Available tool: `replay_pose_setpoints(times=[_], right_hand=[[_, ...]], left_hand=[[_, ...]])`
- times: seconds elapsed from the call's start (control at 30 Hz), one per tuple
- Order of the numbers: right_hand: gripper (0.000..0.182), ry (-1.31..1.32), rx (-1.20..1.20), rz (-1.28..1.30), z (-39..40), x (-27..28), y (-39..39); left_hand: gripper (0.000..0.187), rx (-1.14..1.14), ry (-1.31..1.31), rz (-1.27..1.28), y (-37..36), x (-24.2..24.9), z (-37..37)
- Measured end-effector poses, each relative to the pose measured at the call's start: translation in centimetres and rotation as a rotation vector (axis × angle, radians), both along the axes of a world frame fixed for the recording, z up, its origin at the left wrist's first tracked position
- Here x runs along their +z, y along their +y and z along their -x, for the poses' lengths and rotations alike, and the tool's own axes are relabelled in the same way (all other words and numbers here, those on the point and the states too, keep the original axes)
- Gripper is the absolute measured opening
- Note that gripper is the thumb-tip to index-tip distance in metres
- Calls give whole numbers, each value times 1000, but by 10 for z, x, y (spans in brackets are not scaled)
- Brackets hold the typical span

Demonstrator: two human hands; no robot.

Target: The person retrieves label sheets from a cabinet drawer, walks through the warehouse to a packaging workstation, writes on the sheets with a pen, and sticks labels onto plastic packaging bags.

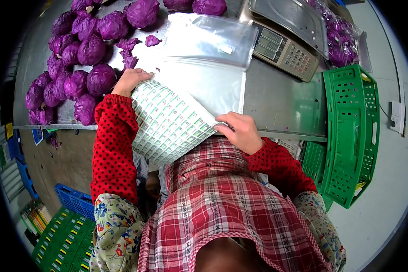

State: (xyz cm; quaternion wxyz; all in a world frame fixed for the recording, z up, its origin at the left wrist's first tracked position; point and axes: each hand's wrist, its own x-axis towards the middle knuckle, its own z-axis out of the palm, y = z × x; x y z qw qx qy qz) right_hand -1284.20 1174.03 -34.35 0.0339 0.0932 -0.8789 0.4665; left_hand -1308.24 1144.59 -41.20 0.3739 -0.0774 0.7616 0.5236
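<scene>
A sheet of small green-and-white printed labels (170, 122) slants across the table's front edge. My left hand (132, 81) is closed on its upper left corner. At the sheet's right corner, my right hand (241, 131) pinches the edge between thumb and fingers. Clear plastic bags (204, 38) lie flat in a stack just beyond the sheet, which partly covers the lower ones. A small white label (227, 48) shows on the upper bag. Loose purple cabbage leaves (128, 52) lie beyond my left hand.
Several purple cabbages (91, 50) crowd the left of the metal table (281, 99). A digital scale (281, 50) stands at the back right, with bagged cabbages (337, 38) beyond it. A green crate (351, 136) adjoins the table's right end. Green crates (63, 242) sit low at left.
</scene>
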Motion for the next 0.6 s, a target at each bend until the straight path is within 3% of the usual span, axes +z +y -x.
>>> replay_pose_setpoints(times=[0.2, 0.27, 0.4, 0.5, 0.57, 0.6], right_hand=[[17, 54, -2, -80, 1, 7, 0], [14, 314, 48, -229, 3, 6, 3], [13, 332, 41, -312, 2, 8, 7], [9, 300, -12, -224, 9, 11, 11], [7, -231, -415, 226, 28, 6, 23], [10, -363, -450, 521, 43, -9, 26]], left_hand=[[16, -5, -2, 13, 0, -3, 1], [21, -18, 19, 40, -1, -6, 2], [20, 4, 48, 91, -2, 4, -2], [17, 136, 91, -52, -14, 5, -6], [13, 112, 47, -82, -18, 29, -11], [13, 50, 77, -121, -7, 44, -21]])
